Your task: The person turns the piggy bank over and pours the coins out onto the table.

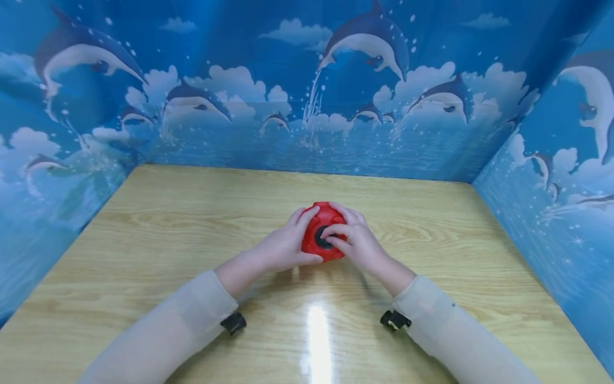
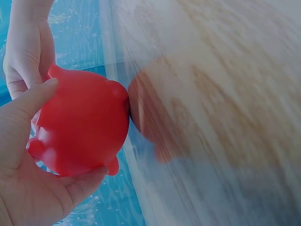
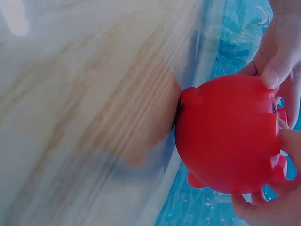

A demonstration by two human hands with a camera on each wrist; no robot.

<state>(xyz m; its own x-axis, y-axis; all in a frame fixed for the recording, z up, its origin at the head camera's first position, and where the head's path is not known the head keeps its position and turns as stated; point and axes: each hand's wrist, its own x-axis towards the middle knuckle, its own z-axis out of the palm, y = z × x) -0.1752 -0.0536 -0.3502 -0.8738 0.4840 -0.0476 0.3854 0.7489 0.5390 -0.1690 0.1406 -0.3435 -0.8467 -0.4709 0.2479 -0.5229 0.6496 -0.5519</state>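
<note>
A round, glossy red piggy bank (image 1: 328,215) with small stubby knobs stands at the middle of the table, a black round plug (image 1: 320,244) in the side facing up toward the head camera. My left hand (image 1: 283,248) grips it from the left, fingers on its far side and thumb on its near side. From the right, my right hand (image 1: 363,245) pinches at the plug with thumb and index finger, its other fingers against the far right of the bank. Both wrist views show the smooth red body (image 2: 89,122) low against the tabletop; the plug is hidden there.
The pale wood-grain table (image 1: 192,213) reflects a bright strip of light near its front. Blue curtains (image 1: 268,138) printed with dolphins and clouds enclose its back and sides. A small black wrist camera (image 1: 233,323) hangs at the left sleeve, another camera (image 1: 395,320) at the right.
</note>
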